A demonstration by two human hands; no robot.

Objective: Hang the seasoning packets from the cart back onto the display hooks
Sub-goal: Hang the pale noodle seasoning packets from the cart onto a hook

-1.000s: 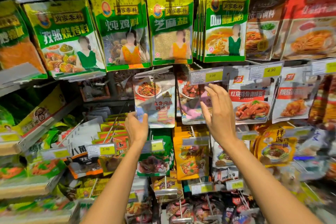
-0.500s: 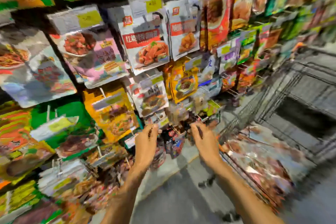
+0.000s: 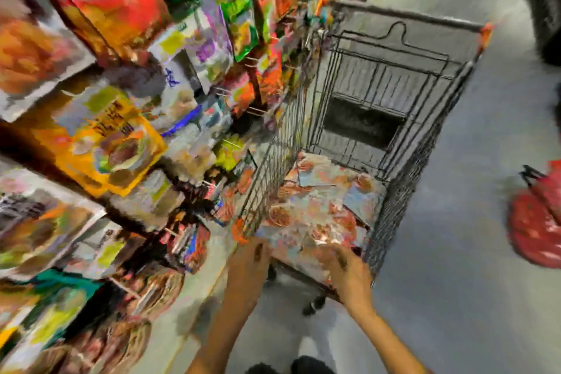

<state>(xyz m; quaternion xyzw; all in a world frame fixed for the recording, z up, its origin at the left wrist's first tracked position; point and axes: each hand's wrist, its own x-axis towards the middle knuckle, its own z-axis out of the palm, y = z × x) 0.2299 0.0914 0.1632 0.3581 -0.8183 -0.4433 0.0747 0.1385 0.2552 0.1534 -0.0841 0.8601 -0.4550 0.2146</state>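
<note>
- Seasoning packets [image 3: 318, 209]: these lie in a loose, overlapping pile on the floor of the cart [image 3: 406, 191], at its near end. None is in your hands that the view can confirm.
- Right hand [image 3: 349, 270]: it is over the near corner of the pile, fingers reaching onto the top packets. Motion blur hides whether the fingers have closed on one, so the state of this grip cannot be told.
- Left hand [image 3: 249, 264]: it is at the cart's near left corner, fingertips up by the wire rim. Whether it touches the rim or a packet, and whether it is open or closed, cannot be told either.
- Change: one second ago both hands were raised, open, to a packet on the display at chest level. Half a second ago they were dropping past the lower rows, still empty. Now they are at the cart, and your view has swung from the display to the cart and the floor [image 3: 470, 252].
- Meaning for the task: judged from this, one hanging cycle has closed and a pick-up is starting. The remaining pile shows that much of the work is left.
- Surroundings: the display hooks [image 3: 256, 111] and their hung packets [image 3: 115, 146] are just beside the cart on your left. A red bag [image 3: 537, 222] lies on the floor, well apart on the right.
</note>
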